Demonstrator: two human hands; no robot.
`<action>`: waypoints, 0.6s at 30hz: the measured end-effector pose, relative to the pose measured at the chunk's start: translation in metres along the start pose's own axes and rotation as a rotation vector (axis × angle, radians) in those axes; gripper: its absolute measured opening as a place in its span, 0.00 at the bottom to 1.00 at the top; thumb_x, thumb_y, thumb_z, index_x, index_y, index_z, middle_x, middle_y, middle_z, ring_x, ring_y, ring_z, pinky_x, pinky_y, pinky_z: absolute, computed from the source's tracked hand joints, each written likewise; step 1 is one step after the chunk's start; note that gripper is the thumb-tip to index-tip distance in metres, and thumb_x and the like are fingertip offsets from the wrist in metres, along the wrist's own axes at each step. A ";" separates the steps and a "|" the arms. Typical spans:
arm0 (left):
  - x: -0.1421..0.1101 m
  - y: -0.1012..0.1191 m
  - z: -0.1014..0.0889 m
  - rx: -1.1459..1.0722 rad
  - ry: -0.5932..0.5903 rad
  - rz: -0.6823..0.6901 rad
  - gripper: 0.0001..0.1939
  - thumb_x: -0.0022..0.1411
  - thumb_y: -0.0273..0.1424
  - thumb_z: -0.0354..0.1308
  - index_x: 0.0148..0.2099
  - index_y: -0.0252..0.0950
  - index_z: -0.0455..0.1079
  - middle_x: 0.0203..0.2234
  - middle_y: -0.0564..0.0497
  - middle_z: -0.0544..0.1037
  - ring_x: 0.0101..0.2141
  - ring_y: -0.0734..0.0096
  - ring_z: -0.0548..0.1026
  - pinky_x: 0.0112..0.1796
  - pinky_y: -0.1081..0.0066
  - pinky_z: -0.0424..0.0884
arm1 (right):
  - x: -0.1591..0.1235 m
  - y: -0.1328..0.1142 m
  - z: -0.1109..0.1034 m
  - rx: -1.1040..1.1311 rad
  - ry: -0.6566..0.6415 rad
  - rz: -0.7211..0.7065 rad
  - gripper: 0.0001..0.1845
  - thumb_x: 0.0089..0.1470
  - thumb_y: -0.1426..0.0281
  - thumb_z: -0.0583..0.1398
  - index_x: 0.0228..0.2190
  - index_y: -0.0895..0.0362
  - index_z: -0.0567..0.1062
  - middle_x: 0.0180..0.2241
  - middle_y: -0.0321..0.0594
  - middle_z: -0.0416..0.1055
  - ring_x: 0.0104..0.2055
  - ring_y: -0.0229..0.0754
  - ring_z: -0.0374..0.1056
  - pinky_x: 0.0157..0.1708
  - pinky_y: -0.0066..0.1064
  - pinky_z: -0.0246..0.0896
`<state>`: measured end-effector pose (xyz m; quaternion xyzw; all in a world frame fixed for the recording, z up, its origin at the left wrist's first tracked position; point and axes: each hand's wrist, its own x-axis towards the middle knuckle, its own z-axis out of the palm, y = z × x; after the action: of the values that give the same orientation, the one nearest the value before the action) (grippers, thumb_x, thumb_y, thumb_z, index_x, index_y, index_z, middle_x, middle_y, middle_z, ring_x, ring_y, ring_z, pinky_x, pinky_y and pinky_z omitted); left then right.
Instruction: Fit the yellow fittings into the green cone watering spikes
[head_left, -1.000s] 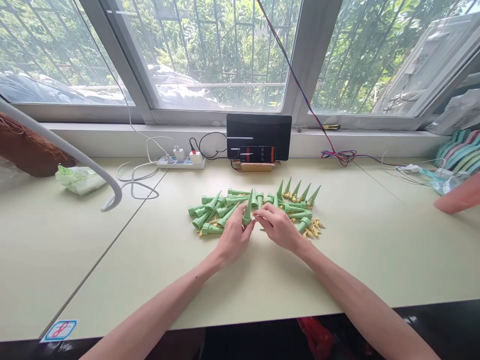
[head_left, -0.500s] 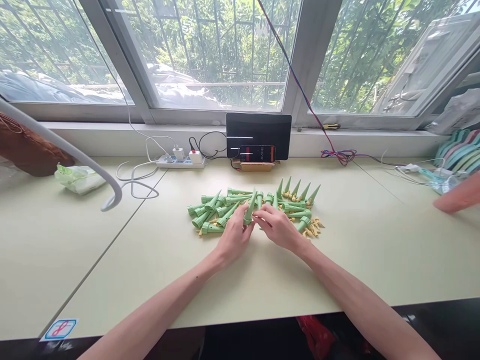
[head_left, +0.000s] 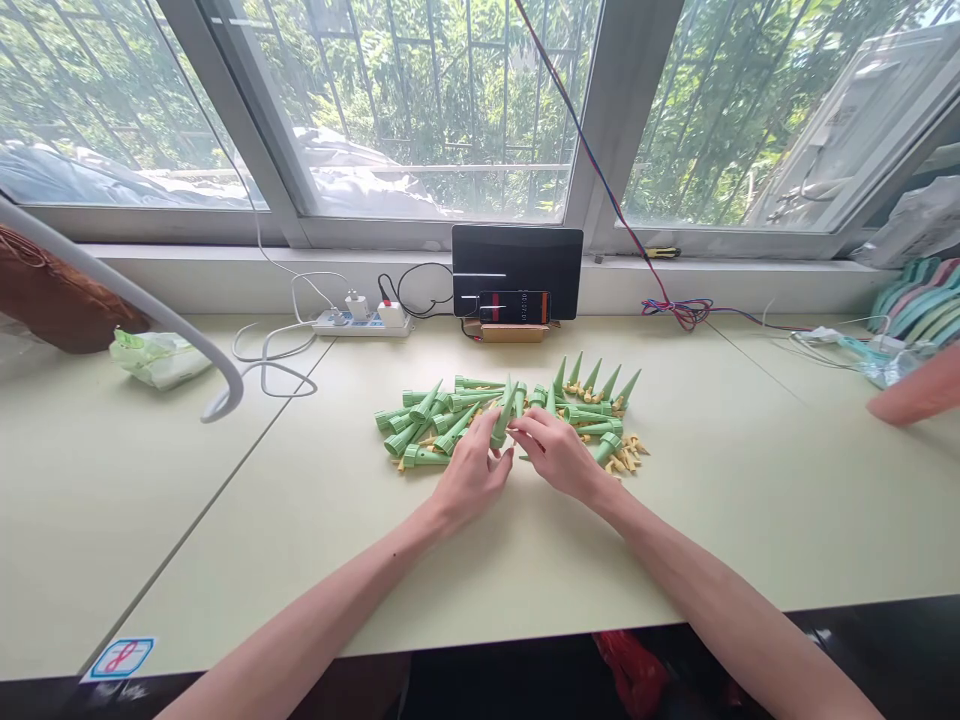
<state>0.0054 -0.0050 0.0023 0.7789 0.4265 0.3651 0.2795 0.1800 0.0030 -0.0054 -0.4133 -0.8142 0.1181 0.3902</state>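
Observation:
My left hand [head_left: 471,470] holds a green plastic watering spike [head_left: 504,412] with its pointed end up. Close against the lower part of this spike, the fingers of my right hand [head_left: 559,455] are pinched together; what they hold is too small to make out. Left of my hands lies a heap of green spikes [head_left: 405,435], with small yellow pieces partly hidden among them. More green spikes [head_left: 596,415] lie to the right. Behind those, several cones [head_left: 591,378] stand point up on yellow pieces. Loose yellow nozzle-like pieces [head_left: 626,458] lie at the right edge.
A dark tablet [head_left: 517,250] and a phone [head_left: 514,307] lean at the back. A power strip [head_left: 362,322] with white cables stands left of them. Farther left are a packet of tissues [head_left: 159,358] and a curved white tube [head_left: 225,385]. Bundled red-blue wires [head_left: 679,312] lie back right.
My left thumb and fingers have shifted slightly on the spike, and the spike has moved a little to the right. The right hand stays close beside it. The piles look the same.

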 end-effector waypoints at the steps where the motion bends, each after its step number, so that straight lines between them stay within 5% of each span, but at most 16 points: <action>1: 0.000 0.001 0.000 -0.004 0.000 0.002 0.26 0.64 0.29 0.51 0.63 0.41 0.55 0.53 0.44 0.69 0.25 0.79 0.69 0.31 0.71 0.74 | 0.000 0.001 0.000 -0.002 0.004 0.005 0.11 0.66 0.69 0.51 0.40 0.55 0.74 0.34 0.41 0.68 0.29 0.37 0.64 0.31 0.28 0.61; 18: -0.003 -0.001 0.002 0.027 0.011 -0.021 0.30 0.64 0.36 0.55 0.66 0.40 0.53 0.55 0.41 0.69 0.25 0.77 0.73 0.30 0.69 0.75 | 0.000 0.004 0.001 0.039 0.029 0.028 0.11 0.66 0.71 0.51 0.39 0.56 0.73 0.32 0.40 0.68 0.28 0.38 0.63 0.29 0.29 0.59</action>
<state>0.0056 -0.0075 -0.0011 0.7761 0.4411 0.3604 0.2704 0.1815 0.0053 -0.0079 -0.4187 -0.8000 0.1336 0.4084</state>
